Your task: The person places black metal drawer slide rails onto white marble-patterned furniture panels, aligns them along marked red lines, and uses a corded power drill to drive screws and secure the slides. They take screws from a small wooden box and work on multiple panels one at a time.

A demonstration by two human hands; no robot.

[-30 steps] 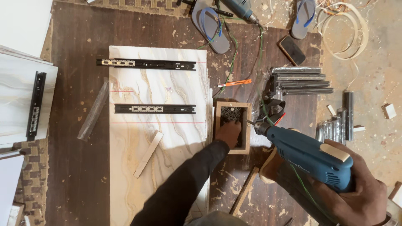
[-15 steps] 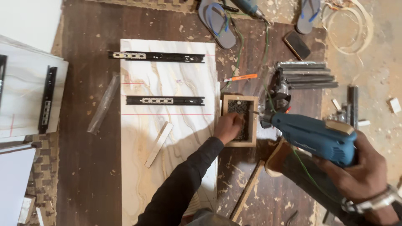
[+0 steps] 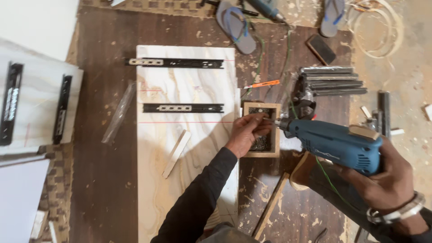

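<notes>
Left hand: the left hand (image 3: 246, 131) reaches over the edge of the box (image 3: 261, 129), fingers curled and pinched at the drill's tip; whatever small thing they hold is too small to tell, likely a screw set against the bit.
Right hand: the right hand (image 3: 387, 180) is wrapped shut around the grip of the drill (image 3: 335, 144), holding it level so the nose points left toward the other hand.
Drill: blue body, raised above the floor, its tip just over the box's right wall, where the left fingers can meet it.
Box: small square wooden tray on the dark floor, touching the right edge of the panel (image 3: 180, 148); it holds dark small parts, kept within easy reach of both hands.
Panel: pale, wavy-grained board lying flat, with red lines drawn across it.
Rails: one black rail (image 3: 183, 108) lies just above a red line, another rail (image 3: 175, 62) at the panel's top edge, both laid across it as if lined up to the marks.
Strip: a thin wood strip (image 3: 176, 153) lies loose and tilted on the panel.
Spare slides: a stack of metal slides (image 3: 335, 81) sits beyond the drill.
Pencil: an orange pencil (image 3: 262, 84) lies near the box.
</notes>
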